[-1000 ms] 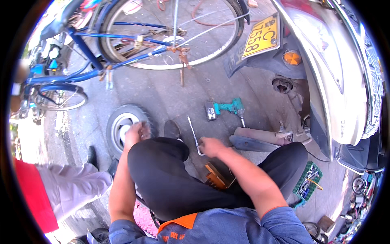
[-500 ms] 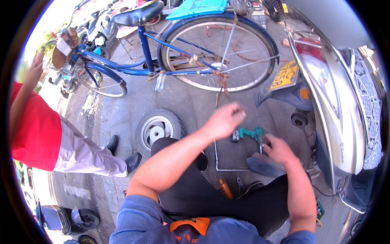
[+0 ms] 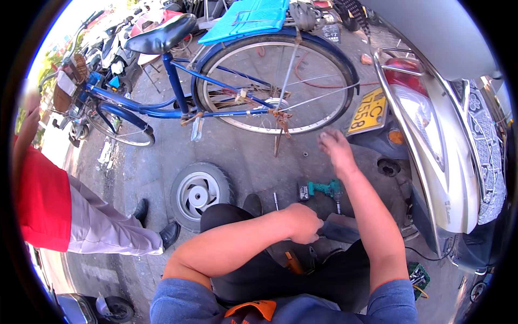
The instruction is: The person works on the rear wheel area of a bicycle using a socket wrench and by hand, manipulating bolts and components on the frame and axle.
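Observation:
My left hand (image 3: 301, 222) is curled closed above my knees, beside a dark grey flap (image 3: 341, 229). What it holds, if anything, is hidden. Farther forward, my right hand (image 3: 335, 147) has its fingers pinched together near the scooter's yellow plate (image 3: 368, 111); anything in that pinch is too small to make out. A teal cordless impact wrench (image 3: 325, 188) lies on the ground between the hands. A small nut-like ring (image 3: 305, 154) lies left of my right hand. One end of a thin metal rod (image 3: 275, 201) shows beyond my left forearm, which covers the rest.
A scooter wheel with tyre (image 3: 226, 189) lies at left. A blue bicycle (image 3: 208, 110) stands across the far side. The silver scooter (image 3: 450, 178) fills the right. A person in red (image 3: 46, 197) stands at far left. An orange object (image 3: 293, 263) lies between my legs.
My left hand has come back toward my body and rightward. My right hand has reached forward, from beside the impact wrench toward the plate. The head view has shifted slightly.

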A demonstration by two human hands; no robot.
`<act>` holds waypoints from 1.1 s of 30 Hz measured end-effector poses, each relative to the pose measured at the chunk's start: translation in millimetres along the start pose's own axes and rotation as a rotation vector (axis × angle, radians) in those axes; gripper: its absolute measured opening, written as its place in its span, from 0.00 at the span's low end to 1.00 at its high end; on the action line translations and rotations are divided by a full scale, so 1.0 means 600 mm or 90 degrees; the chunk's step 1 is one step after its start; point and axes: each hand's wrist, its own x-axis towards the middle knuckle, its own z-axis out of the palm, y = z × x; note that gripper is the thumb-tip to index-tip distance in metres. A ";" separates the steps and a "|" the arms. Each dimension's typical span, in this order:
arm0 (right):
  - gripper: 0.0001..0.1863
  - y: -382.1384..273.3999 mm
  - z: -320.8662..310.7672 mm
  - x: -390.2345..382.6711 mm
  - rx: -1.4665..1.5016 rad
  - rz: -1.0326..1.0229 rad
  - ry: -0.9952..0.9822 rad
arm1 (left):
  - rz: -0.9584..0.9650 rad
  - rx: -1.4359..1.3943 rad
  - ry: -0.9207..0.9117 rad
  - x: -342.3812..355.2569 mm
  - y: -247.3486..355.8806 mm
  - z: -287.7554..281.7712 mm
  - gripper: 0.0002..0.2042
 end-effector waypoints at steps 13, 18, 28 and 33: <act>0.45 -0.062 0.037 0.379 0.301 0.109 0.165 | -0.016 0.039 0.008 0.014 -0.026 0.003 0.14; 0.28 -0.079 0.037 0.390 0.337 0.106 0.173 | -0.014 0.050 -0.015 0.009 -0.037 -0.002 0.12; 0.25 -0.068 0.003 0.397 0.344 0.065 0.061 | -0.020 0.073 -0.051 0.024 -0.032 -0.010 0.12; 0.32 -0.057 -0.017 0.371 0.281 0.039 0.064 | -0.041 0.043 -0.076 0.019 -0.024 -0.024 0.17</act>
